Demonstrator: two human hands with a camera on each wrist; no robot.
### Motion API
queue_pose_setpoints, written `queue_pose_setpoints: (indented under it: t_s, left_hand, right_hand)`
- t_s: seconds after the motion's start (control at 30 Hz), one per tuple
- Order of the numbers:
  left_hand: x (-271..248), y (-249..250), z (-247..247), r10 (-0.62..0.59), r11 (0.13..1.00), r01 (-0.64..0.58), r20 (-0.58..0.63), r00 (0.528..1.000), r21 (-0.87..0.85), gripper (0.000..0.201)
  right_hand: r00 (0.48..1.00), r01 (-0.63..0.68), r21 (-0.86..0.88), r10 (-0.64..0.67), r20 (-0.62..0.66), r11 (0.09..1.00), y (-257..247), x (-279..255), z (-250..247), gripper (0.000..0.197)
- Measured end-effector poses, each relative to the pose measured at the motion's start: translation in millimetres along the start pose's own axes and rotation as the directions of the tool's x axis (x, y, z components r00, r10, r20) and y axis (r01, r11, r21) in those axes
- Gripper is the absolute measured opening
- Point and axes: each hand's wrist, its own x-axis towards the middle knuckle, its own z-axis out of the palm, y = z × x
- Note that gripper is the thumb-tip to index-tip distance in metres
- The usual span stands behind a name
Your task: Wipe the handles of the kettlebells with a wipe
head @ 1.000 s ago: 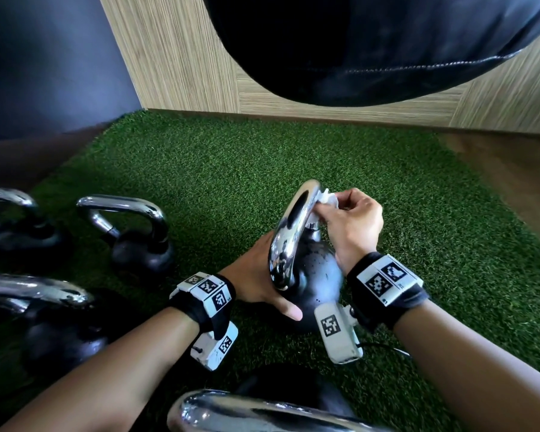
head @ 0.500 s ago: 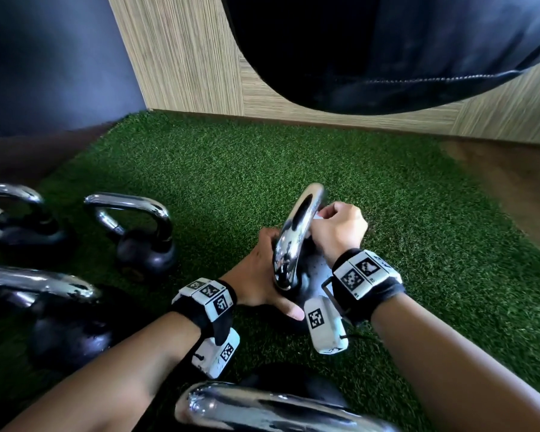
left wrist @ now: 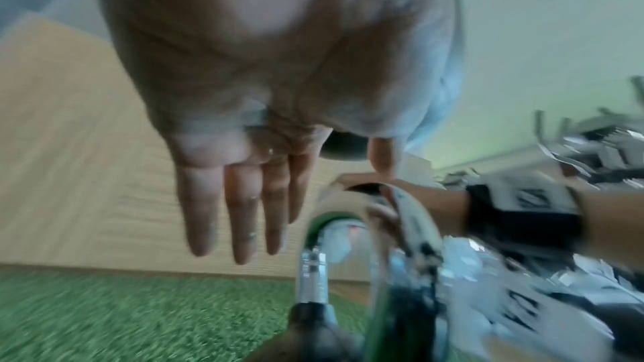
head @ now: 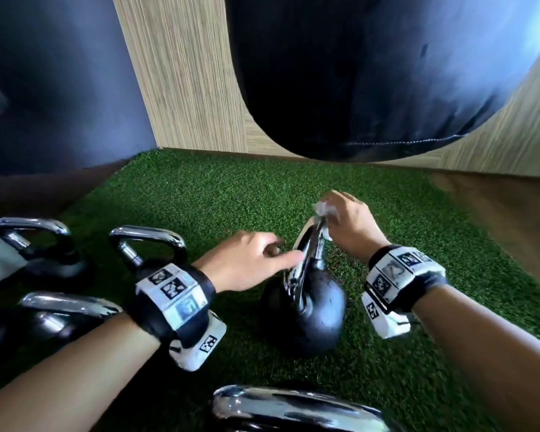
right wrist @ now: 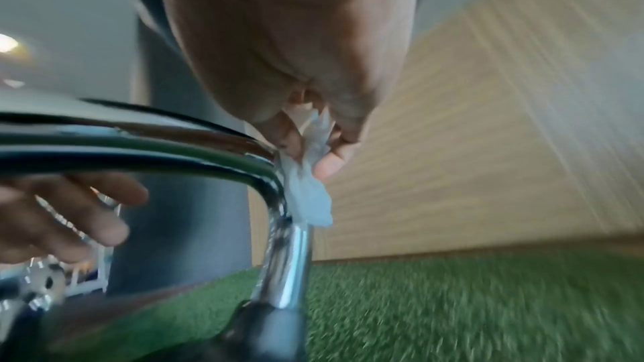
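Now, right hand: pinching wipe on kettlebell handle, 12 o'clock corner.
Left hand: fingers straight, beside handle at 9 o'clock.
Containers: none seen.

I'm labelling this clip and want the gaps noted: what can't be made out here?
- Head view: whether the left hand touches the kettlebell handle; motion blur.
- Head view: the near kettlebell is cut off by the bottom edge.
- Right wrist view: how much wipe sits inside the right hand; the fingers hide it.
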Motion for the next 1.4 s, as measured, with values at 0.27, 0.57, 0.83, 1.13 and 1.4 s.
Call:
queue_pose_setpoints:
  t_s: [0.27, 0.57, 0.83, 1.13, 1.4]
  left_hand:
    - [2.9, 46.4, 27.1, -0.090, 0.944, 0.118, -0.102, 0.991, 0.309, 0.034]
    - [15.7, 21.6, 2.6, 0.032, 0.875, -0.066, 0.079, 0.996, 0.479, 0.044]
    - [40.1, -13.2, -5.2, 0.231, 0.762, -0.176, -0.007, 0.973, 0.623, 0.052]
    - [59.5, -20.3, -5.6, 0.227, 0.851, -0.236, 0.077, 0.971, 0.468, 0.044]
    - [43.3, -69.2, 2.6, 0.162, 0.983, -0.169, 0.097, 0.982, 0.071, 0.063]
  right_hand:
    - [0.900, 0.324, -0.130, -0.263, 0.349, 0.937, -0.2, 17.2, -10.6, 0.038]
    - [0.938, 0.189, -0.148, -0.134, 0.319, 0.971, 4.1, -0.6, -21.0, 0.031]
    - [0.975, 0.003, -0.234, 0.048, 0.215, 0.972, -8.3, -52.0, -45.4, 0.021]
    - [0.965, -0.156, -0.258, 0.204, 0.168, 0.953, -19.0, -70.5, -46.0, 0.029]
    - [0.882, -0.209, -0.391, 0.346, 0.319, 0.896, -32.1, -52.6, -57.4, 0.017]
